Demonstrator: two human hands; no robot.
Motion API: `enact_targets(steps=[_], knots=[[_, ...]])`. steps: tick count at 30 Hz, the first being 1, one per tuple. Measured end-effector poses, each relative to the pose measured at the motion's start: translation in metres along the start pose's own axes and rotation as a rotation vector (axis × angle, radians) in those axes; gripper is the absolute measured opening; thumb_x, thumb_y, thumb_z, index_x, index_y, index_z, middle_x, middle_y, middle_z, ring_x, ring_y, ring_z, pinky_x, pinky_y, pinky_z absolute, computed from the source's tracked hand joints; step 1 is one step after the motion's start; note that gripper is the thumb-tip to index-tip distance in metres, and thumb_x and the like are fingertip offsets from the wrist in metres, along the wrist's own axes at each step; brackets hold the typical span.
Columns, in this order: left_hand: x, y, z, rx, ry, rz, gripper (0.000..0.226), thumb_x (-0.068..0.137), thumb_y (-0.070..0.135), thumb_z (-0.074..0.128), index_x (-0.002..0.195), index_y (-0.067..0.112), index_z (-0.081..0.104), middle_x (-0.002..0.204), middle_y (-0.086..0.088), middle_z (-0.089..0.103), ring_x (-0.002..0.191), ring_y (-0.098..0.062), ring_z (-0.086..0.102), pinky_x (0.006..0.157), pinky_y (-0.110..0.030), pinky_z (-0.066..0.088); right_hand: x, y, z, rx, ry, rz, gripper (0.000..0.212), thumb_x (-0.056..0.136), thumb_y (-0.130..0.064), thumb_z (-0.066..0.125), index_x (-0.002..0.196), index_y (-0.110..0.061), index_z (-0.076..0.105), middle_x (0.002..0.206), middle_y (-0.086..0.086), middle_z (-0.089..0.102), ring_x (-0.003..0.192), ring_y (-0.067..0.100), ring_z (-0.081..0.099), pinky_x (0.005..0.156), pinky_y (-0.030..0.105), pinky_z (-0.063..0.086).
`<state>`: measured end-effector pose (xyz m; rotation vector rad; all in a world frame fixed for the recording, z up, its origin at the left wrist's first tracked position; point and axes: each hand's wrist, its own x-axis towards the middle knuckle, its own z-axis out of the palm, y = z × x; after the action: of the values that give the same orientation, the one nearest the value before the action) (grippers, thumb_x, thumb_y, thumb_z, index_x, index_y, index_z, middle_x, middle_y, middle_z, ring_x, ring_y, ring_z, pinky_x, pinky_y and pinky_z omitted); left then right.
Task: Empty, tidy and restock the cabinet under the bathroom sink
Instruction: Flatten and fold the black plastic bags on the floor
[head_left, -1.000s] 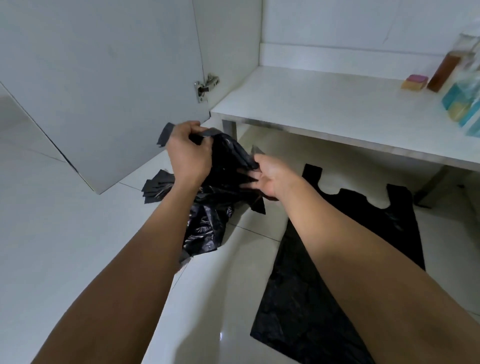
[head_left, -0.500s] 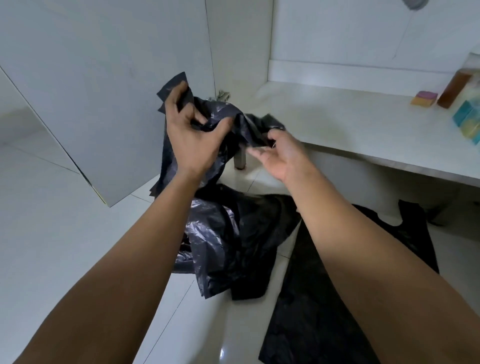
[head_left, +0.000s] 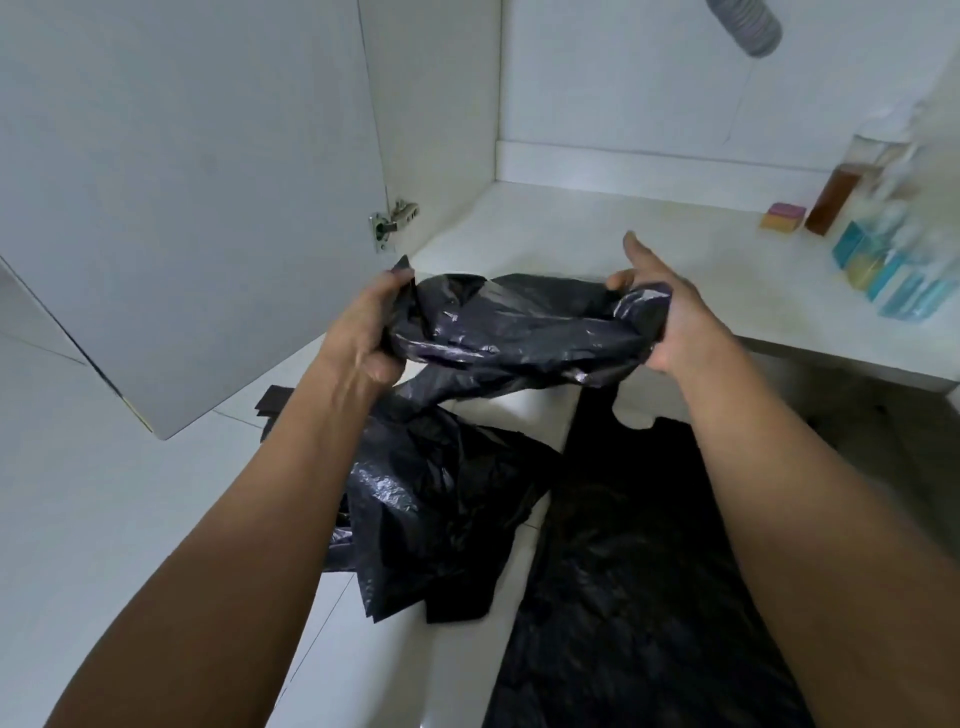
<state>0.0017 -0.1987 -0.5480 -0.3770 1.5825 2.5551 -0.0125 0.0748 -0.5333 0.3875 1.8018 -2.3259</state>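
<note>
A crumpled black plastic bag (head_left: 514, 332) is stretched between both hands in front of the open cabinet. My left hand (head_left: 369, 327) grips its left end; my right hand (head_left: 670, 317) grips its right end, thumb raised. The rest of the bag hangs down to the floor at centre. A second black bag (head_left: 639, 571) lies flat on the white tiles below my right arm. The white cabinet shelf (head_left: 597, 244) sits just beyond the hands.
The cabinet door (head_left: 182, 208) stands open at left, with its hinge (head_left: 392, 221) showing. On the shelf's right end are a sponge (head_left: 783, 215), a brown bottle (head_left: 836, 200) and blue boxes (head_left: 883, 270). A grey drain hose (head_left: 748, 26) hangs at top. Folded black bags (head_left: 272, 405) lie by the door.
My hands have moved apart, pulling the black bag out sideways between them. My right hand, which was open beside the bag, now grips its right end.
</note>
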Motion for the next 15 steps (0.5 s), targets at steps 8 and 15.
enact_targets(steps=[8, 15], knots=[[0.007, -0.031, -0.010, 0.095, 0.345, 0.002, 0.024, 0.079, 0.020, 0.081, 0.095, 0.010, 0.069, 0.088, -0.013, 0.073, 0.065, -0.027, 0.071, 0.053, -0.048, 0.058, 0.019, 0.034, -0.032, -0.524, 0.185, -0.166, 0.040, 0.078, -0.020, 0.084, 0.110, -0.022, 0.061, 0.111, 0.003, 0.061, 0.094, 0.023, 0.067, 0.074, 0.036, 0.059], [-0.002, -0.017, -0.058, 1.294, 0.725, 0.293, 0.041, 0.094, 0.048, 0.052, 0.085, 0.012, 0.068, 0.098, -0.011, 0.061, 0.105, -0.036, 0.058, 0.095, -0.048, 0.043, 0.015, 0.066, 0.016, -1.162, 0.040, -0.323, 0.042, 0.100, -0.031, 0.054, 0.067, -0.005, 0.055, 0.070, 0.008, 0.052, 0.067, 0.023, 0.051, 0.068, 0.030, 0.040]])
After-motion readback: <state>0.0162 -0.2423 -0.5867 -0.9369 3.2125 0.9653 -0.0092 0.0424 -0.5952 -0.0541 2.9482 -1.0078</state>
